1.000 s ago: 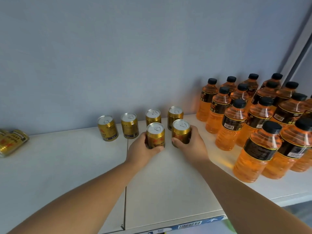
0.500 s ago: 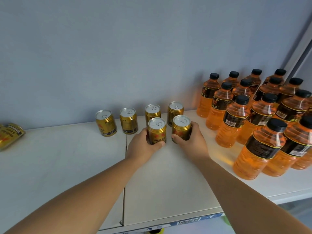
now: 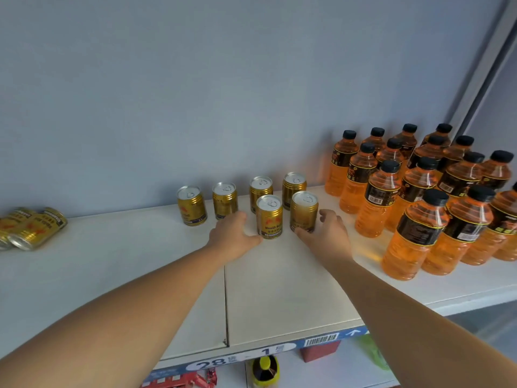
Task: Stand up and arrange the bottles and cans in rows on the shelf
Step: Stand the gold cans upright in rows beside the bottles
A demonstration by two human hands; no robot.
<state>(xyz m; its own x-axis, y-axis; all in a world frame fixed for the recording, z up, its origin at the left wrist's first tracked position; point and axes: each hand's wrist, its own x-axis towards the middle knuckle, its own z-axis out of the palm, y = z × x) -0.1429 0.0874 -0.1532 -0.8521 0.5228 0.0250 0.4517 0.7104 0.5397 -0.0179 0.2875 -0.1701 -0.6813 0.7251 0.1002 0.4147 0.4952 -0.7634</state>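
Two gold cans stand upright side by side on the white shelf (image 3: 279, 298): the left front can (image 3: 269, 217) and the right front can (image 3: 304, 212). Behind them a back row of several gold cans (image 3: 225, 200) stands along the wall. My left hand (image 3: 233, 236) lies just left of the left front can, fingers apart, its thumb tip near the can's base. My right hand (image 3: 328, 236) sits just right of the right front can, fingers spread, thumb by its foot. Neither hand grips a can. Several gold cans (image 3: 35, 229) lie on their sides at the far left.
A block of orange bottles (image 3: 419, 203) with black caps stands in rows at the right, close to my right hand. The blue-grey back wall (image 3: 195, 93) closes the shelf behind. A label strip (image 3: 265, 351) runs along the front edge; goods sit on the shelf below.
Both hands have let go of the two front cans and drawn back slightly; the cans now stand free in front of the back row.
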